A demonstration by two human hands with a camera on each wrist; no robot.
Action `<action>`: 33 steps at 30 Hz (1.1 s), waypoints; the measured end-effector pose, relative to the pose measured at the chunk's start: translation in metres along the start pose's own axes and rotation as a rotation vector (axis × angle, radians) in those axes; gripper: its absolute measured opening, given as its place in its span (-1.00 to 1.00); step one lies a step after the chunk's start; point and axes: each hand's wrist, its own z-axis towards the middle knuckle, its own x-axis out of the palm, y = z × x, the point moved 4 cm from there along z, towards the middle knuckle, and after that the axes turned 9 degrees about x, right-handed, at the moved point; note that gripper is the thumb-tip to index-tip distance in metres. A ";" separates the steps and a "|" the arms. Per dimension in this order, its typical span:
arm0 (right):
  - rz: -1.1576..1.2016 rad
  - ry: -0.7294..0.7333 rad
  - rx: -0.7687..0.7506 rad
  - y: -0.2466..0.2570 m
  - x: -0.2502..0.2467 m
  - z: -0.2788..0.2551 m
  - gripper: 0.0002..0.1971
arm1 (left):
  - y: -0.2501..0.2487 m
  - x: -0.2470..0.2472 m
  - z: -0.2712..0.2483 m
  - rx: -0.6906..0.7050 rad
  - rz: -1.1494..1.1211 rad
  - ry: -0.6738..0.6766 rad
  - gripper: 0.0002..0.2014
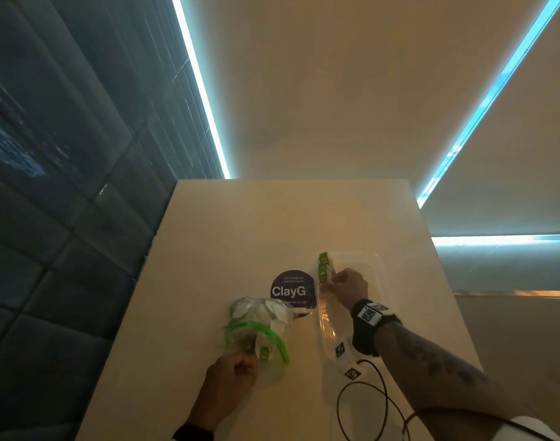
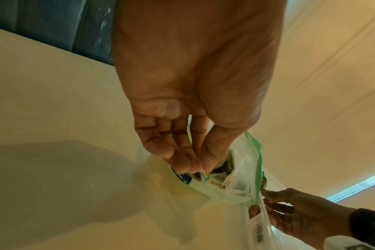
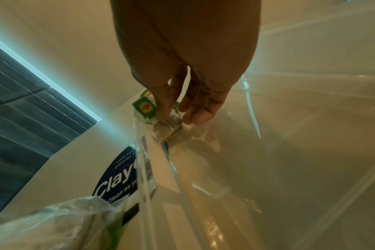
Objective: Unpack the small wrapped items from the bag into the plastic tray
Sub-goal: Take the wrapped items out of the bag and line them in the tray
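Observation:
A clear zip bag (image 1: 262, 326) with a green seal lies on the table, and wrapped tea bags show inside its mouth (image 2: 216, 179). My left hand (image 1: 240, 366) pinches the bag's near rim, fingers and thumb meeting at the opening (image 2: 193, 166). To the right of the bag lies a clear plastic tray (image 1: 375, 261). My right hand (image 1: 335, 278) is inside the tray at its far left corner. Its thumb and forefinger pinch a tea bag (image 3: 168, 126) with a green and yellow tag (image 3: 144, 108). A few green-tagged tea bags (image 1: 323, 267) lean on the tray's rim there.
A round purple ClayGo sticker (image 1: 291, 289) is on the pale table (image 1: 240, 224) between bag and tray. A black cable (image 1: 361, 399) loops near the front right edge. Square marker tags (image 1: 340, 348) sit on the tray's near end. A dark padded wall stands on the left.

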 end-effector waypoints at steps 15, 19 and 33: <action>0.001 -0.004 -0.009 -0.001 -0.002 -0.005 -0.66 | -0.008 -0.012 -0.004 0.018 -0.022 -0.233 -0.86; 0.102 -0.074 -0.086 0.008 -0.011 -0.033 -0.75 | -0.015 -0.003 0.006 -0.059 -0.003 -0.201 -0.69; -0.020 0.450 -0.623 0.028 0.031 -0.207 -0.87 | -0.026 -0.009 0.005 0.119 -0.134 -0.216 -0.81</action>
